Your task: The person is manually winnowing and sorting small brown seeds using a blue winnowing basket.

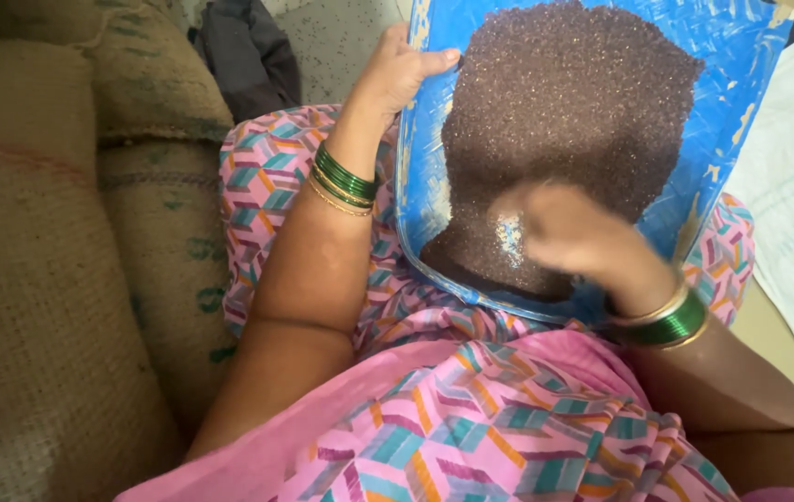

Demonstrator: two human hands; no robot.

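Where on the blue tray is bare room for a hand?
Bare blue shows along the tray's right edge and its left rim below the left hand. The middle is crowded with dark grain, and the right hand fills the near end.

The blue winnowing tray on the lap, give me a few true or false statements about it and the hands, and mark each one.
1. The left hand grips the edge of the blue winnowing tray. True.
2. The tray holds white rice. False: it holds small dark brown grains.
3. The right hand is in the grain at the tray's near end. True; it is blurred.
4. Both wrists are bare. False: green bangles sit on both.
5. Burlap sacks are stacked at the person's left. True.
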